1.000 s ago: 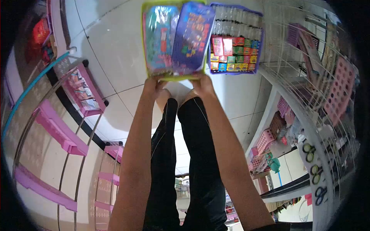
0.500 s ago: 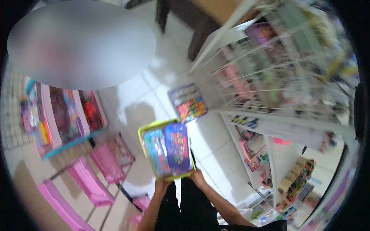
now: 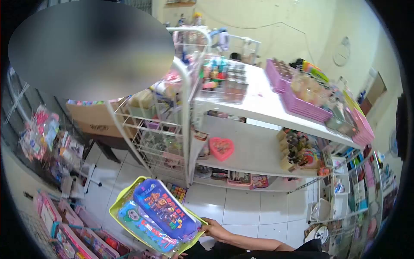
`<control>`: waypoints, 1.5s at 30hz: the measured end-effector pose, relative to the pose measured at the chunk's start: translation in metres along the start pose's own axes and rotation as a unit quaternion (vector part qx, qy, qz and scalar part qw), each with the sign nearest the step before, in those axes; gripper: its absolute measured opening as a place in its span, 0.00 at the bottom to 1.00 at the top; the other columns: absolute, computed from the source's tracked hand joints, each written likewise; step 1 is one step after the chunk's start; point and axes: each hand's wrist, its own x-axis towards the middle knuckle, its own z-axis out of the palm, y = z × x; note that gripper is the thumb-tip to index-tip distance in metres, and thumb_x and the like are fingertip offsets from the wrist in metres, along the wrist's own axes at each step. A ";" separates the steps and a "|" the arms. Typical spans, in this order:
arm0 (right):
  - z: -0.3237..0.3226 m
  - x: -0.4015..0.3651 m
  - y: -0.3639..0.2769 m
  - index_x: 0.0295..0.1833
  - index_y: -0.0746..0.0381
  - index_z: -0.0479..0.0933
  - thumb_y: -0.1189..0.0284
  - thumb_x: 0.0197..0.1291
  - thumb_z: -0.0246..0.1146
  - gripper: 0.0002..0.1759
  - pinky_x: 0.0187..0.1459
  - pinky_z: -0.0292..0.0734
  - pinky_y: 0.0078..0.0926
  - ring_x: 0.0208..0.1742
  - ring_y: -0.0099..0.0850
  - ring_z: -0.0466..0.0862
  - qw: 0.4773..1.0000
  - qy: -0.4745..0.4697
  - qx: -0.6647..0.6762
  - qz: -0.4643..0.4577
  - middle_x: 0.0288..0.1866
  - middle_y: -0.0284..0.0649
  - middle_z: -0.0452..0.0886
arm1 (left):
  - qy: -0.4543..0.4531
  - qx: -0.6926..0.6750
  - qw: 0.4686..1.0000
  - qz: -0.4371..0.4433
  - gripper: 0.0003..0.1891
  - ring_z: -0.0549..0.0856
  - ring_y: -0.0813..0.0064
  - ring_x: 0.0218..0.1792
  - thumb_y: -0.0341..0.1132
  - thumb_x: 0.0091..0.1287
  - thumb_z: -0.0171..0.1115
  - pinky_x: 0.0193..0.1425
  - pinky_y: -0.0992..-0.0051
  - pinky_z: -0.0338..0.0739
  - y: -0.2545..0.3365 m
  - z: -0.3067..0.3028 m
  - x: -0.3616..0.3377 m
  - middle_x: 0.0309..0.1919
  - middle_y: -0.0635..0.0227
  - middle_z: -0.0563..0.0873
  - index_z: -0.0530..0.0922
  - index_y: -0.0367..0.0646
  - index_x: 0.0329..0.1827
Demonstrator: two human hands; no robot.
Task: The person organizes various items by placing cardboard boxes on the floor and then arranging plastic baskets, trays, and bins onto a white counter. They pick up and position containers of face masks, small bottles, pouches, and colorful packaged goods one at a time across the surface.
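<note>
A yellow-green tray (image 3: 125,188) is held tilted in front of my body at the lower middle. Inside lie two plastic-wrapped cases, a purple-blue case with cartoon figures (image 3: 166,207) and a teal case (image 3: 144,228), which overlap slightly. My right hand (image 3: 214,228) grips the tray's right end, fingers wrapped at its rim. Of my left hand (image 3: 179,256) only a bit of the fingers shows at the tray's near edge by the bottom of the view; they are closed on the rim, and the rest is hidden.
A white shelf unit (image 3: 258,101) fills the middle, carrying purple baskets (image 3: 306,105) and a pink heart-shaped box (image 3: 221,148). A white wire rack (image 3: 159,146) stands at its left end. Pink bins (image 3: 64,211) are at lower left. Stocked shelves (image 3: 353,194) stand at right.
The view has swung up and to the right, bringing the shelf unit and walls into sight. The tray now sits lower left and turned, still in my hands with both cases inside.
</note>
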 end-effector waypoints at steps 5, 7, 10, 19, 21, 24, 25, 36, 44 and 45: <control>-0.025 -0.075 -0.035 0.45 0.73 0.59 0.80 0.45 0.48 0.18 0.41 0.71 0.26 0.37 0.32 0.73 0.994 -0.004 0.099 -0.050 0.36 0.43 0.69 | -0.083 0.058 0.994 0.049 0.20 0.74 0.73 0.32 0.37 0.54 0.50 0.29 0.78 0.71 0.002 0.027 -0.027 0.36 0.62 0.72 0.61 0.38 0.48; -0.062 -0.111 -0.055 0.42 0.74 0.62 0.81 0.45 0.48 0.15 0.44 0.70 0.28 0.39 0.33 0.73 0.994 0.021 0.096 -0.054 0.39 0.46 0.69 | -0.115 0.082 0.988 0.059 0.19 0.74 0.74 0.31 0.37 0.55 0.50 0.27 0.78 0.71 -0.003 0.058 -0.033 0.35 0.62 0.72 0.61 0.38 0.48; -0.111 -0.159 -0.069 0.40 0.75 0.62 0.83 0.43 0.48 0.14 0.46 0.68 0.30 0.40 0.34 0.73 0.990 0.045 0.113 -0.071 0.37 0.47 0.70 | -0.099 0.143 0.981 0.084 0.19 0.74 0.72 0.31 0.36 0.55 0.50 0.29 0.76 0.71 0.007 0.120 -0.049 0.34 0.61 0.71 0.60 0.38 0.47; -0.211 -0.275 -0.074 0.35 0.76 0.66 0.81 0.44 0.49 0.11 0.45 0.69 0.30 0.39 0.33 0.73 0.987 0.110 0.100 -0.062 0.36 0.48 0.70 | -0.197 0.174 0.963 0.062 0.33 0.66 0.67 0.49 0.51 0.49 0.52 0.46 0.66 0.65 -0.108 0.068 0.035 0.50 0.61 0.62 0.52 0.44 0.54; -0.221 -0.299 -0.069 0.40 0.76 0.61 0.82 0.42 0.47 0.15 0.46 0.69 0.29 0.41 0.35 0.72 0.988 0.102 0.109 -0.048 0.39 0.48 0.68 | -0.199 0.135 0.968 0.069 0.35 0.64 0.66 0.50 0.52 0.48 0.53 0.46 0.65 0.65 -0.125 0.098 0.035 0.51 0.61 0.60 0.49 0.47 0.55; -0.227 -0.322 -0.071 0.40 0.77 0.61 0.82 0.43 0.47 0.15 0.47 0.68 0.30 0.41 0.37 0.73 0.977 0.159 0.143 -0.020 0.39 0.50 0.69 | -0.187 0.063 0.977 0.085 0.38 0.62 0.65 0.51 0.54 0.48 0.53 0.47 0.63 0.64 -0.116 0.172 0.046 0.53 0.61 0.57 0.45 0.50 0.57; -0.232 -0.325 -0.072 0.40 0.77 0.61 0.82 0.43 0.47 0.15 0.47 0.68 0.30 0.41 0.37 0.73 0.979 0.153 0.134 -0.012 0.39 0.50 0.69 | -0.179 0.036 0.979 0.090 0.39 0.62 0.64 0.52 0.54 0.48 0.53 0.47 0.62 0.64 -0.093 0.212 0.055 0.53 0.61 0.56 0.44 0.51 0.57; -0.208 -0.339 -0.162 0.47 0.76 0.54 0.83 0.45 0.41 0.19 0.44 0.71 0.31 0.43 0.43 0.71 0.982 0.016 0.178 -0.068 0.44 0.56 0.65 | -0.196 0.119 0.922 0.311 0.48 0.61 0.61 0.53 0.64 0.43 0.49 0.45 0.66 0.67 0.055 0.285 0.037 0.56 0.56 0.51 0.31 0.56 0.59; -0.164 -0.300 -0.281 0.41 0.78 0.57 0.82 0.45 0.42 0.15 0.36 0.76 0.25 0.36 0.43 0.74 0.972 -0.024 0.143 -0.185 0.38 0.58 0.67 | -0.154 0.207 0.886 0.384 0.39 0.65 0.66 0.50 0.59 0.53 0.38 0.47 0.65 0.63 0.209 0.311 0.062 0.55 0.59 0.56 0.29 0.53 0.59; -0.159 -0.292 -0.298 0.40 0.78 0.58 0.82 0.45 0.41 0.14 0.35 0.76 0.25 0.36 0.43 0.75 0.967 -0.040 0.149 -0.202 0.37 0.57 0.68 | -0.155 0.206 0.889 0.378 0.39 0.66 0.65 0.50 0.60 0.53 0.38 0.47 0.65 0.63 0.232 0.313 0.070 0.55 0.59 0.57 0.29 0.53 0.59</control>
